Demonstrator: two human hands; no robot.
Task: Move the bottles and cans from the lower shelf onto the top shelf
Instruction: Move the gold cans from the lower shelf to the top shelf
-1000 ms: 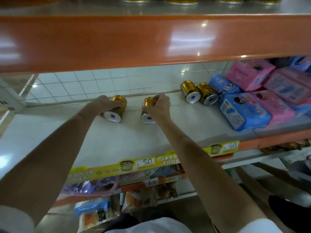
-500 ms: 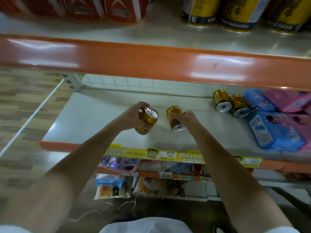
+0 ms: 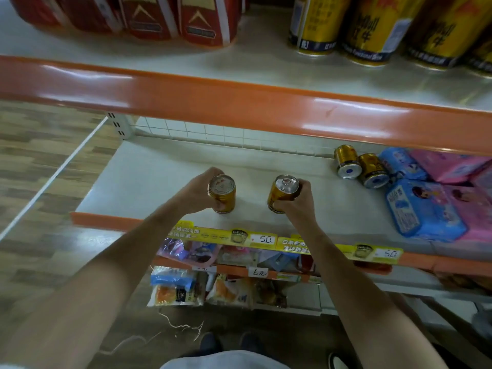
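My left hand [image 3: 197, 191] grips a small gold can [image 3: 222, 194], held upright with its silver top toward me, above the front of the lower shelf [image 3: 165, 171]. My right hand [image 3: 299, 201] grips a second gold can [image 3: 282, 193], also upright. Two more gold cans [image 3: 346, 161] [image 3: 372, 170] lie on their sides at the back right of the lower shelf. The top shelf [image 3: 239, 67] with its orange front edge lies above both hands.
On the top shelf stand red cartons [image 3: 165, 17] at the left and tall yellow cans [image 3: 372, 27] at the right, with a bare gap between them. Blue packs [image 3: 423, 211] and pink packs [image 3: 452, 166] fill the lower shelf's right side. Snack bags [image 3: 175, 287] sit below.
Both hands have lifted their cans off the lower shelf, turned them upright and drawn them toward the shelf's front. My view has tilted up, showing the top shelf.
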